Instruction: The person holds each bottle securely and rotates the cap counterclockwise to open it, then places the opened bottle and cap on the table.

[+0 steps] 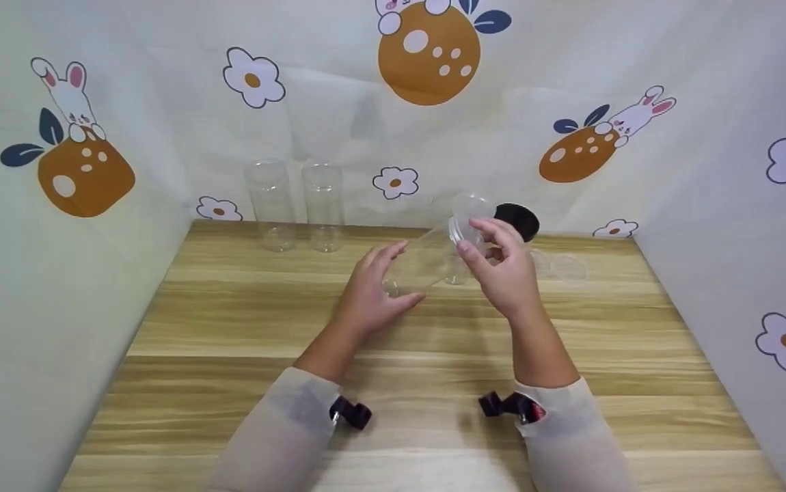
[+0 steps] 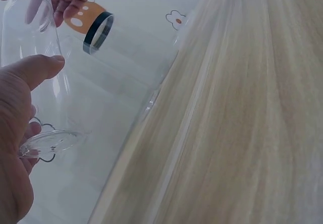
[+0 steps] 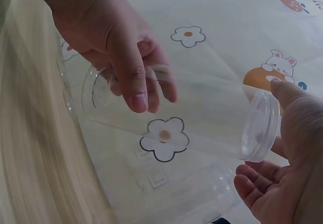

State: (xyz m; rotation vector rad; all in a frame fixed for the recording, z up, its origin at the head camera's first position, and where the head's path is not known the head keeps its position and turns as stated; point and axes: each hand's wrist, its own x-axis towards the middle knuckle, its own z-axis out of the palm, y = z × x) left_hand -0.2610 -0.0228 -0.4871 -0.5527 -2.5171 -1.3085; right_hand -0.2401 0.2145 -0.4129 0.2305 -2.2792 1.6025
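Tilted above the table is a clear, empty-looking cylindrical jar [image 1: 427,260]. My left hand [image 1: 372,287] holds its lower end, with the thumb on the near side and the fingers around the far side. At the raised end, my right hand [image 1: 506,270] has its thumb and fingers curled about the pale rim [image 3: 260,128]. The right wrist view has the thumb tip at the rim's upper edge and the other fingertips just below it. Another clear jar [image 1: 473,203] stands behind, partly hidden by the held jar and right hand.
Two upright clear jars [image 1: 272,205] stand at the table's back left. A black lid-like piece [image 1: 517,222] shows behind the right hand. Faint clear discs [image 1: 571,266] lie to its right. Patterned cloth walls [image 1: 324,116] enclose the wood-grain table [image 1: 229,383].
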